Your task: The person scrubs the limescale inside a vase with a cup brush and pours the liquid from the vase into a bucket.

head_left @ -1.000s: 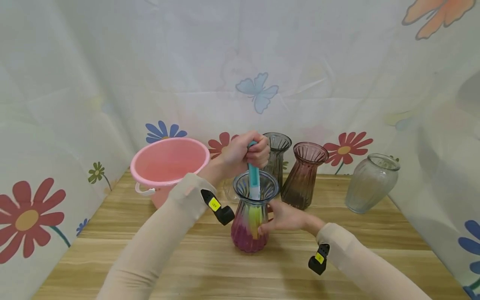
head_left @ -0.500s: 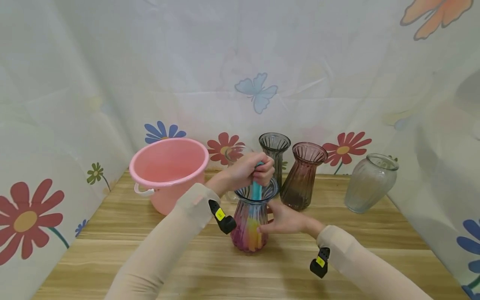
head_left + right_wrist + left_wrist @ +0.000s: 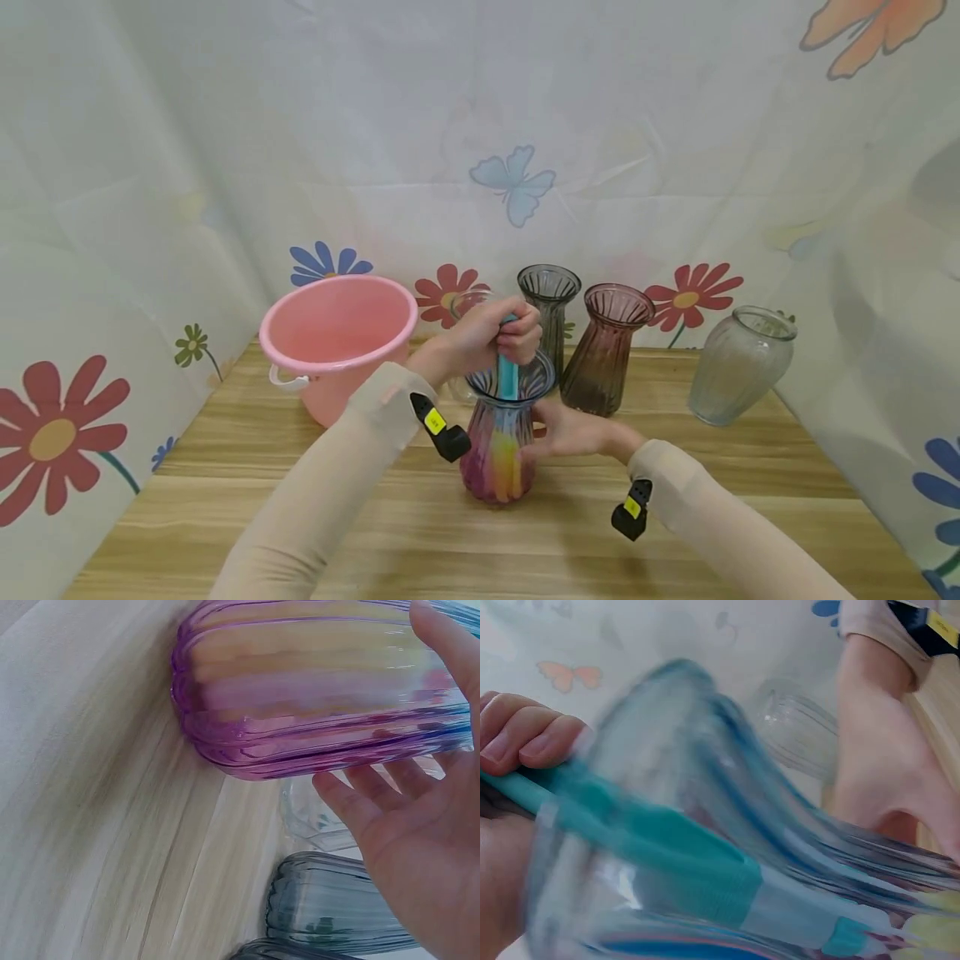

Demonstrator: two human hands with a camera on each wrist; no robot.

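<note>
In the head view, a ribbed glass vase point(image 3: 478, 473), bluish at the flared rim and purple at the base, stands upright mid-table. My left hand point(image 3: 487, 335) grips the teal handle of a bottle brush point(image 3: 507, 382) just above the rim. Through the glass, the brush's soft yellow head shows low inside the vase. My right hand point(image 3: 573, 432) holds the vase's side. In the right wrist view its thumb lies on one side and its fingers point(image 3: 349, 799) on the other. The left wrist view shows the teal handle point(image 3: 697, 889) running down through the vase mouth.
A pink bucket point(image 3: 352, 367) with a white handle stands left. Behind my left hand is a clear glass vessel point(image 3: 467, 302), partly hidden. A grey vase point(image 3: 551, 292) and a reddish-brown vase point(image 3: 603, 358) stand behind the held vase; a clear jar point(image 3: 738, 367) stands right.
My left hand has gone down with the brush, pushing its yellow head lower in the vase, then risen slightly. The right hand and vase stay nearly in place.
</note>
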